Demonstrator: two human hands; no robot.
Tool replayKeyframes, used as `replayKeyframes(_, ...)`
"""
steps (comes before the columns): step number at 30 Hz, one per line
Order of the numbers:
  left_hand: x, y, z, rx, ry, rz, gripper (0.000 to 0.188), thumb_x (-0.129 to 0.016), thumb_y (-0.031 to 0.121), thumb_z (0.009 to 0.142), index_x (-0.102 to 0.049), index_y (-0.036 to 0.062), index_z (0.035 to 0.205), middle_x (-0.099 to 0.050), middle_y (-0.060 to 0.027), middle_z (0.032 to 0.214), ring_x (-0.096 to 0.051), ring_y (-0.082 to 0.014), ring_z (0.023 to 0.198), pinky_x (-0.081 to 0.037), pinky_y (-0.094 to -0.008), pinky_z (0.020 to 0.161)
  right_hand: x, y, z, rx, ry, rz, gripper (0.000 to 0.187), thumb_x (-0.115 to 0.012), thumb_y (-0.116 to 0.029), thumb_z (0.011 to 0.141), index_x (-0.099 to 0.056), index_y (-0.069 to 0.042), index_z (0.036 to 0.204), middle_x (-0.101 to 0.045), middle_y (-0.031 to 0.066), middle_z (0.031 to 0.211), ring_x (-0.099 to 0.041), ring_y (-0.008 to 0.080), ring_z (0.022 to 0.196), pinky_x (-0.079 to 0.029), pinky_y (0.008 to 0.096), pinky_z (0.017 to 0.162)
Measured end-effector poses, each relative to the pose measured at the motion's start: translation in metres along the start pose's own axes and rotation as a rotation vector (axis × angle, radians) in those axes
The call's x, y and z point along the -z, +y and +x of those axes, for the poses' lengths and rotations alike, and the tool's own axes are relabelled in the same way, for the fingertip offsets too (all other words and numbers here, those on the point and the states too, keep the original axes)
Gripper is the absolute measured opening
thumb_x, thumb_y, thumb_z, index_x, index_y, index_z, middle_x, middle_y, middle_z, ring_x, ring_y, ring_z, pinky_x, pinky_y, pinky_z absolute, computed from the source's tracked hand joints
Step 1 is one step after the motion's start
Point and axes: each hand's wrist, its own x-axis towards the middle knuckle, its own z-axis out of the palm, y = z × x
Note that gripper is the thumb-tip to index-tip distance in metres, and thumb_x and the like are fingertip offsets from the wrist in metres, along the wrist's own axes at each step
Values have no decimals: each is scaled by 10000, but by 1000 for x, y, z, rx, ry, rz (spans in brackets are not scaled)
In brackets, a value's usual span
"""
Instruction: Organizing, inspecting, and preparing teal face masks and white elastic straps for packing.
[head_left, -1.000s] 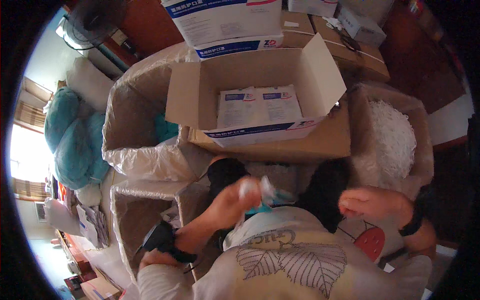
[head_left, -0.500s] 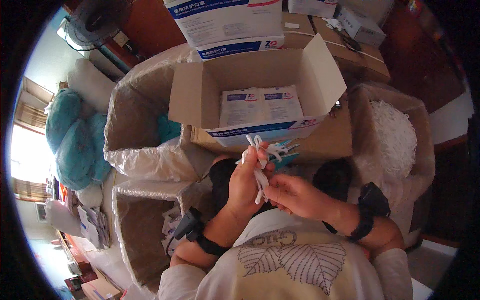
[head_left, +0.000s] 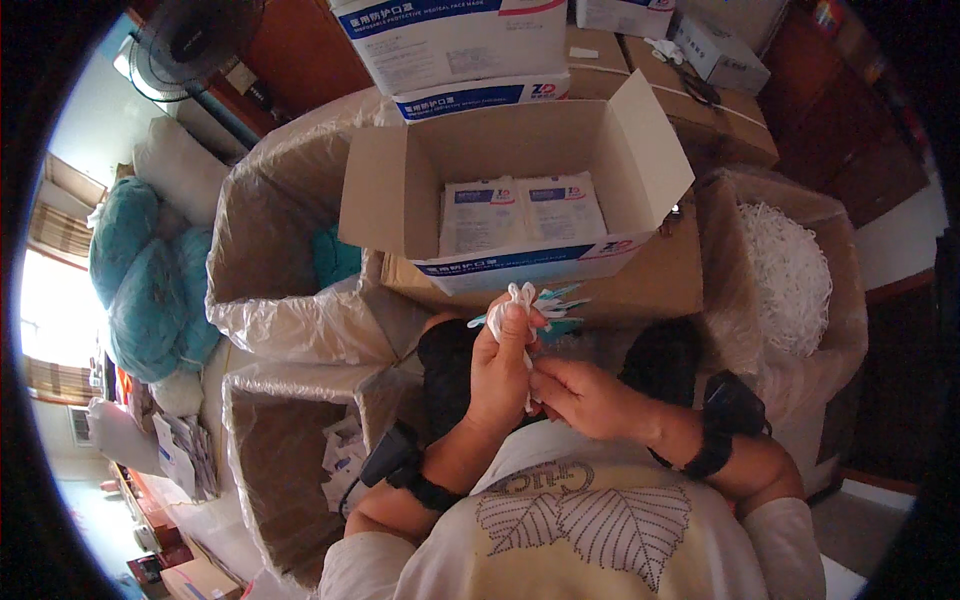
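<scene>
Left hand (head_left: 503,368) clenched around a bunch of white elastic ear loops (head_left: 520,300), thumb up, loops sticking out the top of the fist. Thin teal face masks (head_left: 556,303) fan out to the right, just behind the fingers, touching the loops. Right hand (head_left: 583,396) sits just below and right of the left, fingertips pinching a white strand that hangs from the fist; hands touch. Black wrist straps on both forearms.

The bundle is held over the lap, just in front of the near edge of an open cardboard box (head_left: 520,190). Box flaps splay left and right; two flat white packs (head_left: 522,212) lie inside, side by side, with room left around them. Box rests on a larger brown carton (head_left: 660,280).

Tight room: plastic-lined carton (head_left: 270,270) close on the left with a teal item inside, another lined carton (head_left: 275,450) at lower left holding white packs, and a lined carton of white shredded strips (head_left: 790,270) close on the right. Only open space is the narrow gap over the knees between these walls. Stacked white printed cartons (head_left: 455,45) behind the open box. Teal bags (head_left: 140,270) far left, well apart.
</scene>
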Motion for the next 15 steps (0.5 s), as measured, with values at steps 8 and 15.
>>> replayKeyframes(8,3,2,2,-387,-46,385,185,-434,157,888,-471,28,1015,-503,-47,923,-500,-119,757,-412,-245,688,-9,7,2,-157,60,389,208,-344,-221,922,-463,-51,938,-511,24,768,-491,87,616,-423,223,514)
replayKeyframes(15,8,-11,2,-475,-99,704,154,-472,125,854,-505,5,945,-488,-108,954,-533,-211,814,-429,-302,726,-6,19,4,-217,64,218,204,-343,-216,922,-471,-58,928,-525,63,733,-542,154,653,-428,267,555)
